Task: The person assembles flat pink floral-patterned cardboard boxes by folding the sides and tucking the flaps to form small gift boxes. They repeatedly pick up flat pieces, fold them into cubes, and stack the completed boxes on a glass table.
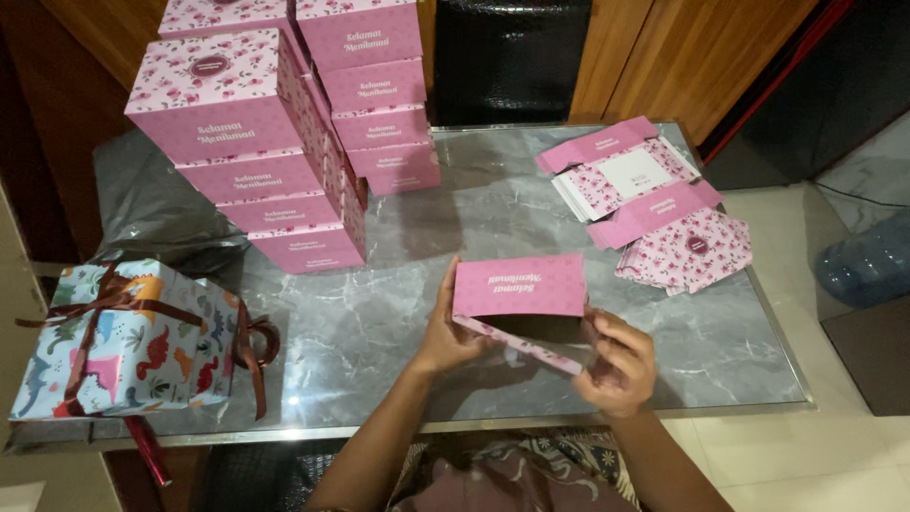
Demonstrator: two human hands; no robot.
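Pink cardboard fills this view from above: I see a half-folded pink box (518,289) held over the near middle of a grey marble-look table (398,313), between two bare hands. My reading is that the box is being folded into shape. The left hand (444,332) grips the box's left end, thumb up against the side panel, fingers closed around the lower edge. The right hand (616,365) curls around the right end, fingers closed and pinching a flowered flap that hangs from the bottom. Both hands have a firm hold on the box and nothing else. To fold it well, I judge the left hand should keep the wall square while the right presses the flap along its crease, so the corner meets cleanly without buckling. At the far left stand two stacks of finished pink boxes (284,123), flowered on top. At the far right lies a loose pile of flat unfolded box sheets (645,204), well apart from the hands. At the near left corner sits a dinosaur-print gift box (133,341) tied with brown ribbon.
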